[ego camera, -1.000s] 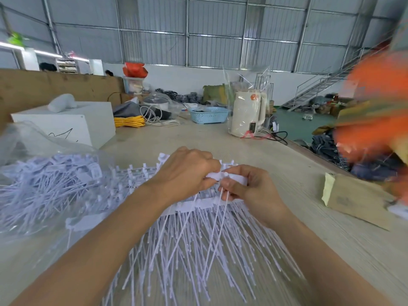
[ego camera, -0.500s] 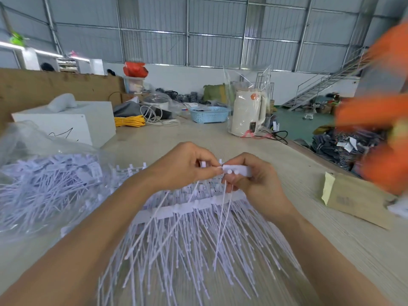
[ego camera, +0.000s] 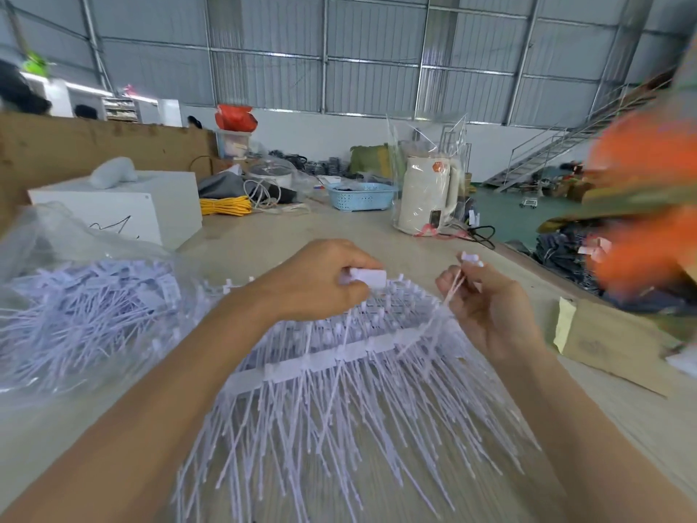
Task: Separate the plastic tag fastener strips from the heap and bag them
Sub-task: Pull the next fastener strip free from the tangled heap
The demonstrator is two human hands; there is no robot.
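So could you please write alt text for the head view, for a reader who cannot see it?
Over a heap of white tag fastener strips on a table, the left hand grips a white block end while the right hand pinches a separated strip. A clear bag of strips lies at left.

White fastener strips (ego camera: 339,371) heaped on table

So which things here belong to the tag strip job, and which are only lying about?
For the job:
- left hand, pinching a white piece
- right hand, holding a small strip
- heap of strips
- plastic bag, with strips inside

Lying about:
- kettle
- blue basket
- yellow cable
- white box
- cardboard piece
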